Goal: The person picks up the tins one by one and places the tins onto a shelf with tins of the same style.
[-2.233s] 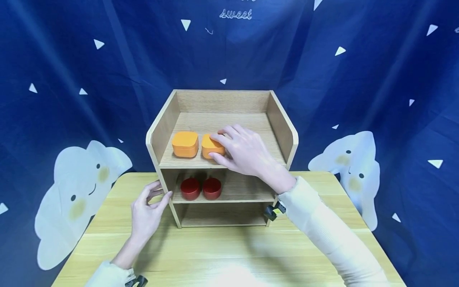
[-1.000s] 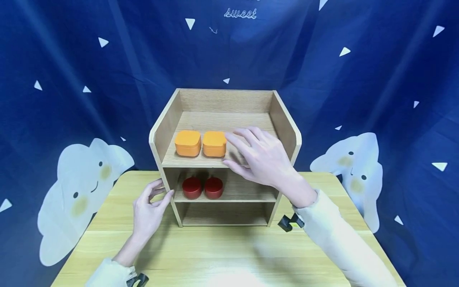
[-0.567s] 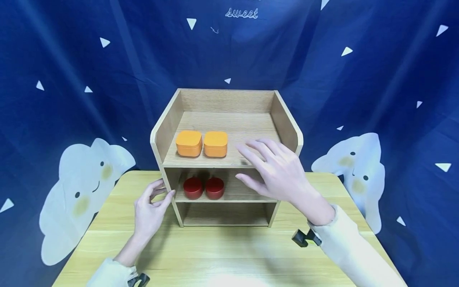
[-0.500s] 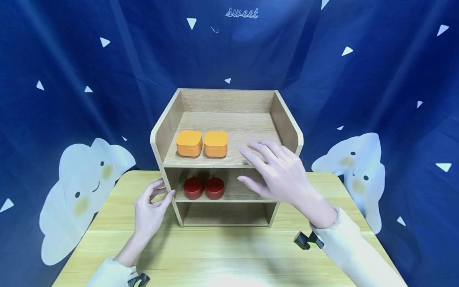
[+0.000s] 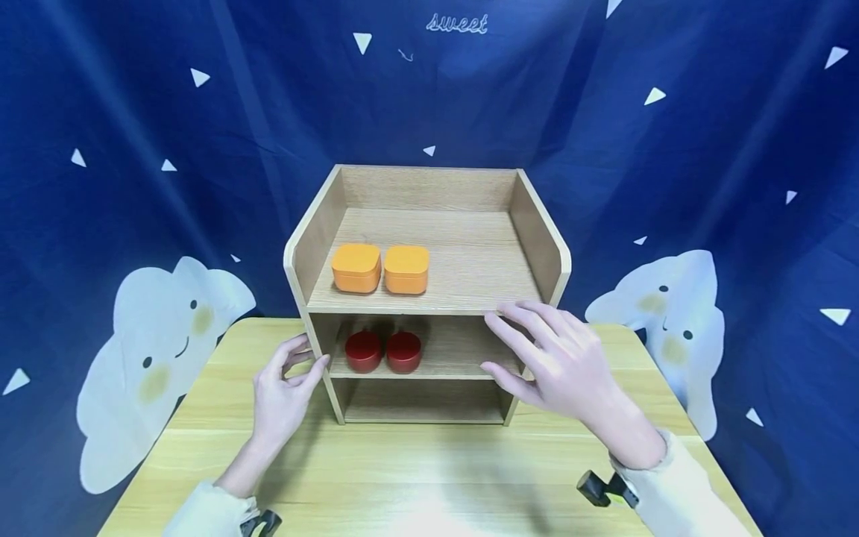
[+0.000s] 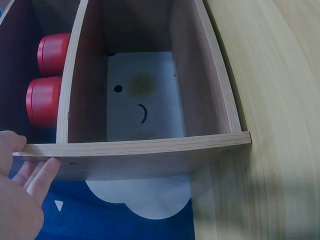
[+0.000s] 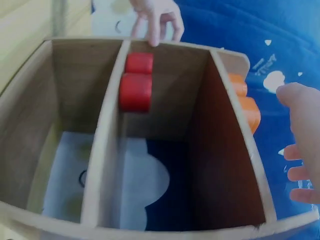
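A small wooden shelf unit [image 5: 456, 231] with three levels stands on the table. My left hand [image 5: 285, 391] holds the front edge of its left side panel, thumb on the front and fingers round the outer side, as the left wrist view also shows. Two orange lidded boxes [image 5: 356, 267] [image 5: 406, 269] sit side by side at the left of the top level. Below them, two round red containers [image 5: 363, 352] [image 5: 403, 353] stand at the left of the middle level. My right hand [image 5: 564, 365], fingers spread and holding nothing, is before the unit's right side.
The light wooden table [image 5: 403, 462] spreads in front of the unit and to both sides. A dark blue backdrop [image 5: 429, 89] with white triangles and smiling clouds [image 5: 168, 358] hangs behind. Each wrist wears a small black camera [image 5: 597, 488].
My right hand let go of the right orange box and moved back, right and down, past the unit's right front edge. The boxes stay side by side. My left hand keeps its hold.
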### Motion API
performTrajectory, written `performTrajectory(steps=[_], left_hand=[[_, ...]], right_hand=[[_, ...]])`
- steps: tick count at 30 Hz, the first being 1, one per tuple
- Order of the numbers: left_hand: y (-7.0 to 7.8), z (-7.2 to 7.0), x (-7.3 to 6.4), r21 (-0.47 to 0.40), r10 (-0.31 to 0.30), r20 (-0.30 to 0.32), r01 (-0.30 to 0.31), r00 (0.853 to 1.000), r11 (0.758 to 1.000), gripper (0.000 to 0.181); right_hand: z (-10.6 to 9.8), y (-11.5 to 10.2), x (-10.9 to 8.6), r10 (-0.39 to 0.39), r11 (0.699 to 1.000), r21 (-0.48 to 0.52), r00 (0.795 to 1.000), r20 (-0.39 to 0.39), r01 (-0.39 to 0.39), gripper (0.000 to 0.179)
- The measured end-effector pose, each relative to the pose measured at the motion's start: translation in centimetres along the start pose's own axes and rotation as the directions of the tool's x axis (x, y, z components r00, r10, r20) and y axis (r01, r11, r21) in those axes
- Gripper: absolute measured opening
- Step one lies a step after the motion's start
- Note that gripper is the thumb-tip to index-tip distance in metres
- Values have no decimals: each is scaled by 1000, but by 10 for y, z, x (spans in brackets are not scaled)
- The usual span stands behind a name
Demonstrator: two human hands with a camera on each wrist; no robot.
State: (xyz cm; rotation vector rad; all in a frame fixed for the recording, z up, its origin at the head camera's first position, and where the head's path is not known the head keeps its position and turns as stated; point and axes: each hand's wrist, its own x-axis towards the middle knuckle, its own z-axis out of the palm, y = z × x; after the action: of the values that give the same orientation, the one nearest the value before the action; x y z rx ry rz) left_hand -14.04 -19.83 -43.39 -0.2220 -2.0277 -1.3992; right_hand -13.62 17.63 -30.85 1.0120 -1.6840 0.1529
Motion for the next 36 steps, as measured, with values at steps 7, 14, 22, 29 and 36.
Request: performTrajectory(steps=[7, 14, 22, 29, 36], left_hand=[[-1, 2, 0, -12, 3, -9, -4, 1000, 1000, 37], [0, 1, -2, -3, -22, -2, 22, 1000, 1000, 37], [1, 0, -2, 0, -18, -6, 17, 1000, 1000, 36], [2, 0, -2, -8, -20, -6, 20, 1000, 1000, 35], [3, 0, -1, -7, -27, -9, 27, 1000, 1000, 35]], right_hand=[[-8, -3, -28, 53, 999, -6, 999, 7, -53, 48], [-13, -11, -58, 99, 995, -11, 995, 29, -98, 50], [-18, -13, -87, 142, 990, 2, 990, 22, -142, 51], [-24, -11, -115, 219, 976, -26, 973, 72, -218, 53], [-25, -1, -145, 253, 967, -43, 958, 132, -249, 55]])
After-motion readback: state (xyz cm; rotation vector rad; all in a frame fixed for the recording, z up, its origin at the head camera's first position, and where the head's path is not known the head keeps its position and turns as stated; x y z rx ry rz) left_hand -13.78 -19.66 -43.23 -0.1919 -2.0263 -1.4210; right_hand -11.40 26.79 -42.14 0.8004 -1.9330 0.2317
